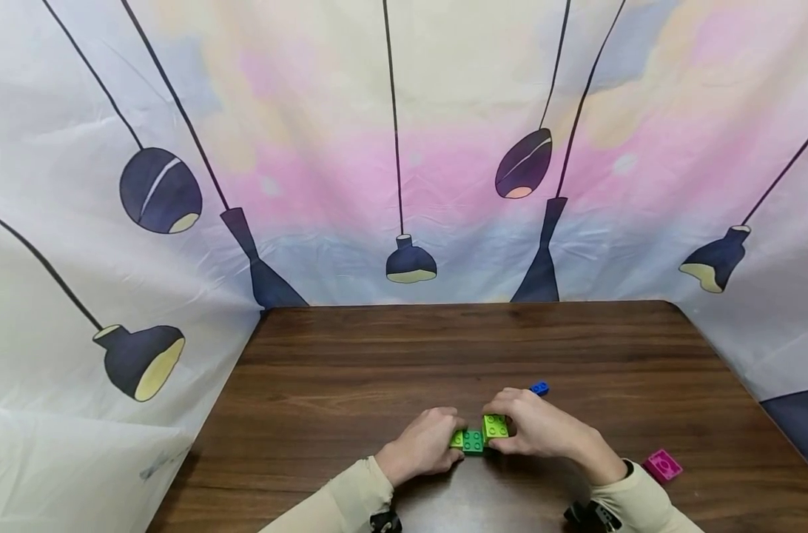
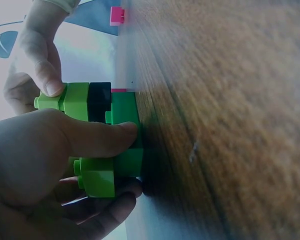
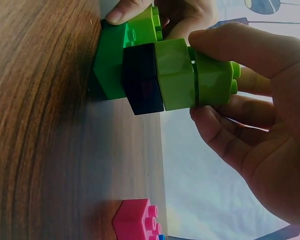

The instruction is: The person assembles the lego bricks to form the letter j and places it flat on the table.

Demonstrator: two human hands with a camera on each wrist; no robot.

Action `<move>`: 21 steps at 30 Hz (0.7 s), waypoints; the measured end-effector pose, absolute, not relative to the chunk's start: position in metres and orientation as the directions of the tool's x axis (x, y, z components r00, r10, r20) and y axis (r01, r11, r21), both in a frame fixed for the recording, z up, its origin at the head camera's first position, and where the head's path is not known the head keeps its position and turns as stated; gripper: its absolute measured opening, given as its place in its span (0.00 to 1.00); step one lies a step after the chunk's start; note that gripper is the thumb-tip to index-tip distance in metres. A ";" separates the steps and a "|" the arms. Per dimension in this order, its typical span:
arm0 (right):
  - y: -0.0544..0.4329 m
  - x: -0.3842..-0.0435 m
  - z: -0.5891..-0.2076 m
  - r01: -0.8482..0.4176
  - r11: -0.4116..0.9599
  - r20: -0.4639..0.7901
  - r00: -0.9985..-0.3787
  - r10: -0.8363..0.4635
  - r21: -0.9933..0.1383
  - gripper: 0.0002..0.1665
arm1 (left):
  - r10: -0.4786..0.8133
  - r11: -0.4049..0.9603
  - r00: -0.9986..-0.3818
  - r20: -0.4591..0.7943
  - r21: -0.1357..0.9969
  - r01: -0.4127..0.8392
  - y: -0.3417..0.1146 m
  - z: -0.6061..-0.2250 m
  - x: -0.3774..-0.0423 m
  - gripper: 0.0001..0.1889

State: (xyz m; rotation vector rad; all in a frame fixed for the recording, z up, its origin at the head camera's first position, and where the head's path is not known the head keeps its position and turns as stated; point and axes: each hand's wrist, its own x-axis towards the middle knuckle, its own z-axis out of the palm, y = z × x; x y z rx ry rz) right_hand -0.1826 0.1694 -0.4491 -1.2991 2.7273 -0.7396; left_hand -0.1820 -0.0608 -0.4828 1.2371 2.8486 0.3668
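Observation:
On the table, my left hand (image 1: 425,444) holds a long green toy building brick (image 2: 125,107), its thumb pressed along the side. A lime green brick (image 2: 99,177) is seated on one end of it, beside the left fingers. At the other end stands a stack: a dark brick (image 3: 142,77) at the bottom, a lime brick (image 3: 175,75) on it, and another lime brick (image 3: 214,80) on top. My right hand (image 1: 540,426) pinches that top brick between thumb and fingers. A thin gap shows between the two stacked lime bricks.
A pink brick (image 1: 663,466) lies on the wooden table (image 1: 377,348) near the right forearm. Just beyond the right hand is a small blue brick (image 1: 540,388), partly hidden by it. A printed cloth (image 1: 337,170) hangs behind the table.

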 end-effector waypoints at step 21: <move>0.170 -0.184 -0.455 -0.722 0.524 0.205 -0.656 -0.727 -0.453 0.17 | 0.725 0.663 -0.684 0.079 0.185 0.725 -0.059 -0.484 -0.183 0.11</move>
